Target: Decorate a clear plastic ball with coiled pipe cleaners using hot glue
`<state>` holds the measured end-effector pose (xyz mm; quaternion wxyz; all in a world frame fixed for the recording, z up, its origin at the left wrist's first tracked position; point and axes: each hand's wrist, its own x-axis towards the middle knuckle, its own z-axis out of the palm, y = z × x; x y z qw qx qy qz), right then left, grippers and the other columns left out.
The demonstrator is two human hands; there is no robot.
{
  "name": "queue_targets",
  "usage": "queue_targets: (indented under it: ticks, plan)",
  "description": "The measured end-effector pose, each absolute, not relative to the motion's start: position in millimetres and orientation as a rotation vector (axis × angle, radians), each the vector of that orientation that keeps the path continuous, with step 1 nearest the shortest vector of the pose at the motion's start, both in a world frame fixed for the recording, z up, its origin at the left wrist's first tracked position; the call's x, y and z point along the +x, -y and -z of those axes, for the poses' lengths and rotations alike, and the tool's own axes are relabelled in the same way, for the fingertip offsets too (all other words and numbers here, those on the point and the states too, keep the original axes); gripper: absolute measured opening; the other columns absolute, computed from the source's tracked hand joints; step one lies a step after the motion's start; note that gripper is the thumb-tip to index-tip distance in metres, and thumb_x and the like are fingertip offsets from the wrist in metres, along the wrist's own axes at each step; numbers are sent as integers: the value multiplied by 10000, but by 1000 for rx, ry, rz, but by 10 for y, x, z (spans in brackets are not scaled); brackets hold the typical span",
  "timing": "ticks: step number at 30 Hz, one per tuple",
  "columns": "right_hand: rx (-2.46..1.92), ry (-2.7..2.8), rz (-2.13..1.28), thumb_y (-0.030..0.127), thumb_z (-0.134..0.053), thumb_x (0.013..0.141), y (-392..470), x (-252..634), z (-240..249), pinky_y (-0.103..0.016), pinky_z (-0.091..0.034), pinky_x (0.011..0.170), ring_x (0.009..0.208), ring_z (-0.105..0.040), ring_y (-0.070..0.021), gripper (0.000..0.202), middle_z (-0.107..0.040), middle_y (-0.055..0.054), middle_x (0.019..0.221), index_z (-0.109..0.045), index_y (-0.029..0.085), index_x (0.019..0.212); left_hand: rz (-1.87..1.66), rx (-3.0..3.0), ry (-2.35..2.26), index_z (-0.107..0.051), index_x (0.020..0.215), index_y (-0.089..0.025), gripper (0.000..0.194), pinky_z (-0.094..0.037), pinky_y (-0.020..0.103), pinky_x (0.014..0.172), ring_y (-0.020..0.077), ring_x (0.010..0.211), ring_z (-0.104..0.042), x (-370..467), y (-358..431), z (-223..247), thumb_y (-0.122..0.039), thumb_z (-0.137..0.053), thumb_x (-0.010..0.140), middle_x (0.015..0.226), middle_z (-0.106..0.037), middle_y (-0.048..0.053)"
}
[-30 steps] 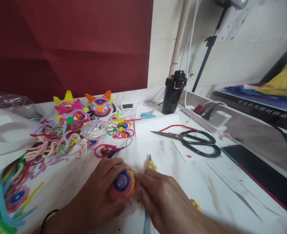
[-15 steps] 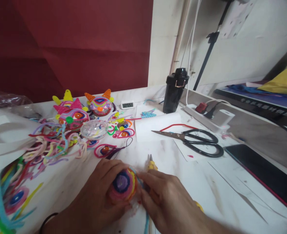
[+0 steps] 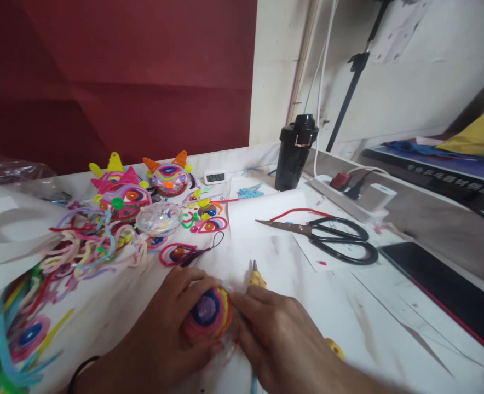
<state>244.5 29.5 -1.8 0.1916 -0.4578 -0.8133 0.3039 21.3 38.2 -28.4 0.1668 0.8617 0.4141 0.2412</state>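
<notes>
In the lower middle, my left hand (image 3: 160,323) is wrapped round a clear plastic ball (image 3: 229,350) faced with coiled pipe cleaner rings (image 3: 207,314) in purple, dark blue, pink, orange and yellow. My right hand (image 3: 278,328) is closed at the ball's right edge, its thumb and fingers pinching a light blue pipe cleaner (image 3: 254,383) that hangs out below. Much of that strand is hidden by the fingers. Just beyond the right knuckles, a yellow tool with a grey pointed tip (image 3: 256,276) lies partly covered; its kind cannot be made out.
Large black-handled scissors (image 3: 336,238) lie on white paper beside a red pipe cleaner (image 3: 299,212). Finished animal-face ornaments (image 3: 170,178) and loose pipe cleaners (image 3: 81,246) fill the left. A black bottle (image 3: 295,153), power strip (image 3: 349,200) and phone (image 3: 443,295) stand or lie right.
My right fingers have shifted slightly up and left along the ball's edge, and less of the light blue strand shows. The ball has barely moved in my left hand.
</notes>
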Motion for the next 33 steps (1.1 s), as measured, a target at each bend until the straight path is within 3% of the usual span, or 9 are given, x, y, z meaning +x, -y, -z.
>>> queue_targets:
  ticks: [7, 14, 21, 27, 33]
  plan:
    - [-1365, 2443, -686, 117, -508, 909, -339, 2417, -86, -325, -458, 654, 777, -691, -235, 219, -717, -82, 901, -713, 184, 948, -734, 2472, -1219, -437, 1377, -335, 606, -490, 520, 1009, 338, 1183, -544, 206, -351, 332, -540, -691, 867, 1278, -529, 83]
    - [-1360, 2442, -707, 135, -499, 908, -388, 2459, -150, -300, -413, 603, 712, -656, -210, 212, -687, -66, 832, -699, 180, 854, -803, 2435, -1300, -331, 1473, -355, 805, -498, 563, 1026, 377, 1227, -558, 189, -325, 434, -481, -748, 796, 1344, -546, 93]
    - [-1340, 2374, -707, 134, -509, 880, -416, 2468, -105, -289, -377, 570, 660, -615, -190, 192, -638, -40, 763, -654, 191, 767, -929, 2368, -1330, -385, 1448, -356, 816, -537, 553, 987, 374, 1190, -603, 225, -316, 449, -399, -771, 730, 1324, -591, 91]
    - [-1354, 2380, -716, 134, -505, 894, -438, 2468, -92, -286, -378, 574, 653, -609, -186, 203, -647, -44, 770, -661, 190, 777, -825, 2405, -1334, -323, 1473, -370, 895, -491, 609, 1043, 388, 1264, -543, 179, -324, 459, -363, -794, 712, 1370, -532, 107]
    - [-1329, 2339, -693, 129, -521, 889, -445, 2468, -90, -281, -357, 544, 608, -586, -171, 200, -631, -33, 730, -666, 186, 763, -822, 2440, -1333, -365, 1469, -351, 838, -501, 576, 1051, 387, 1272, -542, 182, -326, 463, -444, -783, 748, 1381, -534, 107]
